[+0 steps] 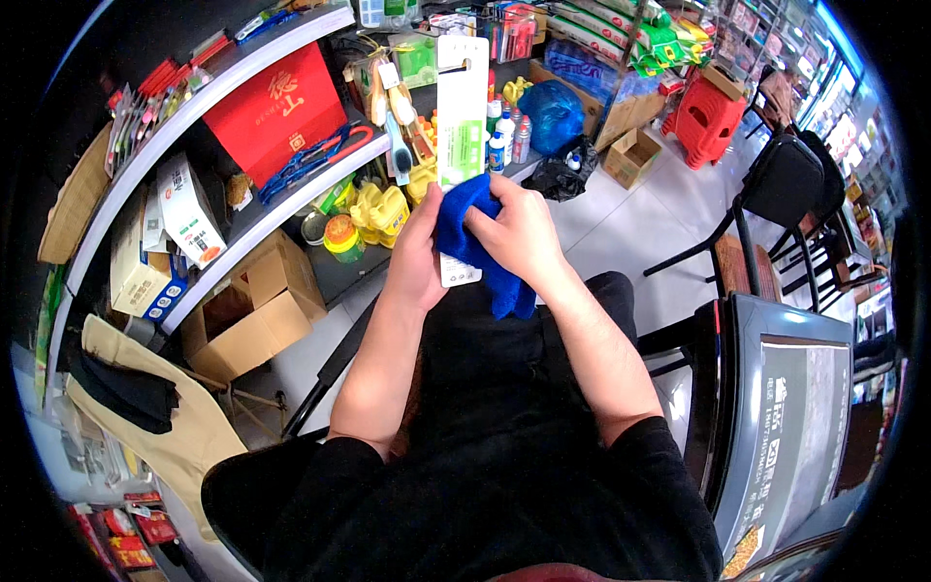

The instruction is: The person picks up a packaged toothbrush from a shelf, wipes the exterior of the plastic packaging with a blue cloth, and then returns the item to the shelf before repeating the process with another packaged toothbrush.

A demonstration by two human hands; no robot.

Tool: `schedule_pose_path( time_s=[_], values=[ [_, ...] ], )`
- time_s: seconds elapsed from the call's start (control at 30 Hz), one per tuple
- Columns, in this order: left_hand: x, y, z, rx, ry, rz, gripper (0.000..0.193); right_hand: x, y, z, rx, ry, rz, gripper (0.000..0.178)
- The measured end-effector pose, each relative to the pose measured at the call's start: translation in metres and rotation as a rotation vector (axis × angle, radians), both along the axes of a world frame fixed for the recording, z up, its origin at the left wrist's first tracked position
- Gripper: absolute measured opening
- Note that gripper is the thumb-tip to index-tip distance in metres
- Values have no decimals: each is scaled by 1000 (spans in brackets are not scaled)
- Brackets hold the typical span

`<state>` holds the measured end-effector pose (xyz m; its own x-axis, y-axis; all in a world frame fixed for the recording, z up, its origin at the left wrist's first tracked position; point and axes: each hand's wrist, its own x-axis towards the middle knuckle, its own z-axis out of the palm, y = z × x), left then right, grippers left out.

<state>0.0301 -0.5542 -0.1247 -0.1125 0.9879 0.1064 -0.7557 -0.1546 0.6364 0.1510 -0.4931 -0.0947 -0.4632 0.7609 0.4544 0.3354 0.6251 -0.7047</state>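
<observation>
In front of me stands a long, narrow white package [462, 97] with a hang slot at its top and a green printed patch. My left hand [417, 254] is closed around its left edge. A blue cloth [508, 286] is bunched in my right hand [521, 228], which presses it against the front of the package. The cloth hides the package's middle, and its loose end hangs down to the right. The package's lower end shows below my fingers.
A shelf with a red box [276, 112] and scissors curves along the left. Beneath it are a cardboard carton [254, 310] and yellow bottles [378, 213]. Farther off lie a blue bag [551, 116] and a red plastic chair [706, 121]. Black chairs [790, 179] and a grey-framed panel [786, 417] stand right.
</observation>
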Motion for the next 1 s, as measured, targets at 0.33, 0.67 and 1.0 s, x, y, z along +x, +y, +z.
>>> schedule_pose_path(
  time_s=[0.33,0.67,1.0],
  values=[
    [35,-14,3,208,689,49,60,18,34,9,-46,506,-99,18],
    [45,-7,-1,11,853,122,49,44,38,5,-172,438,-2,30],
    [70,-18,2,102,859,71,52,71,79,36,-130,720,-38,16]
  ],
)
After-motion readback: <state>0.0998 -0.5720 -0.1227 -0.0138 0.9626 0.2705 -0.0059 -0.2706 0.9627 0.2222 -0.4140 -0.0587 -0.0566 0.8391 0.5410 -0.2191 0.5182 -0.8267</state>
